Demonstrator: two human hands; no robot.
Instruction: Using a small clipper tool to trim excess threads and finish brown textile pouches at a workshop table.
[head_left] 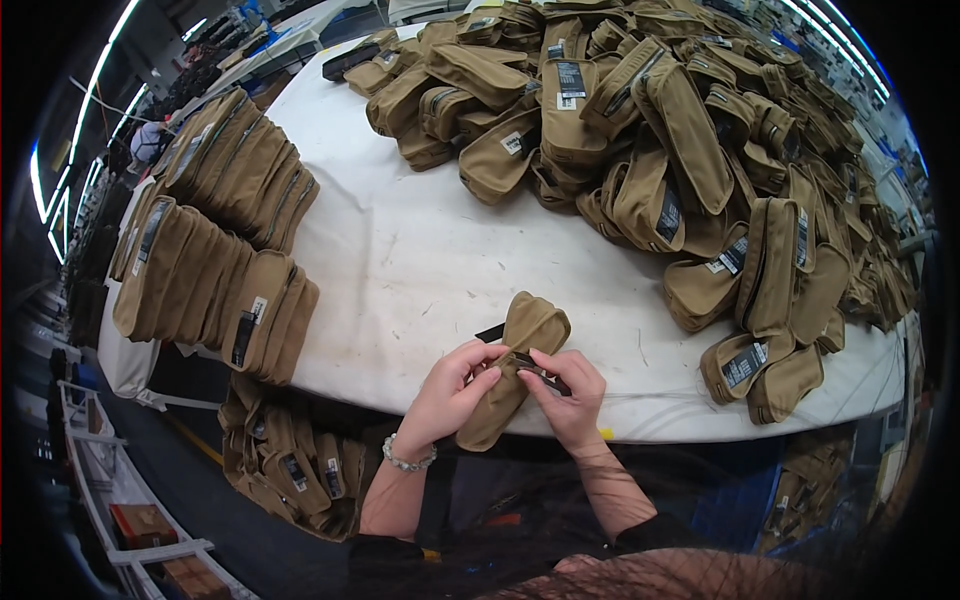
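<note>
A khaki fabric pouch lies diagonally near the front edge of the white-covered table, partly under both hands. My left hand, with a beaded bracelet on its wrist, has its fingers curled on the pouch's left side, thumb pressed near the middle. My right hand pinches a dark strap or tag across the middle of the pouch. A black strip sticks out to the left, above my left hand. Exactly what sits under my fingertips is partly hidden.
Upright rows of khaki pouches stand at the left. A large loose heap of pouches covers the back and right. More pouches are piled below the table at left. A blue container is below at right. A distant person is upper left.
</note>
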